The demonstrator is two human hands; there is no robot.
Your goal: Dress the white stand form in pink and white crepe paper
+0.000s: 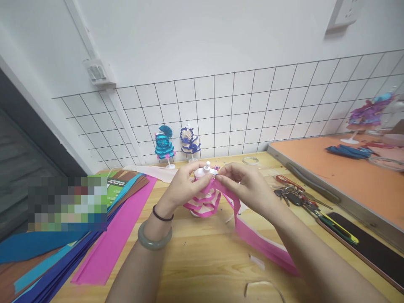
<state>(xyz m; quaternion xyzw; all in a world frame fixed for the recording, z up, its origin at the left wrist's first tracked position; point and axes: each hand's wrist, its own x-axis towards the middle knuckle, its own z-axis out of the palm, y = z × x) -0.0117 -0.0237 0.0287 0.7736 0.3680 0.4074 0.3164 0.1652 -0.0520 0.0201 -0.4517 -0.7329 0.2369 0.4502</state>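
Note:
A small white dress form (207,167) stands on the wooden table in front of me, dressed in tiers of pink and cream crepe paper (205,206). My left hand (181,185) is closed around its upper body, the thumb pressing on the front. On the other side, my right hand (246,179) pinches the end of a pink crepe paper strip (260,243) against the form's chest. From there the strip hangs down and trails over the table under my right forearm. Some tiny blue bit shows at the fingertips, too small to name.
Folded crepe paper (121,229) in several colours lies at the left. Two dressed forms, teal (164,145) and blue-and-cream (190,141), stand by the tiled wall. Keys (295,198), green-handled scissors (337,227) and a dark phone (362,242) lie right, beside an orange-topped table (331,164).

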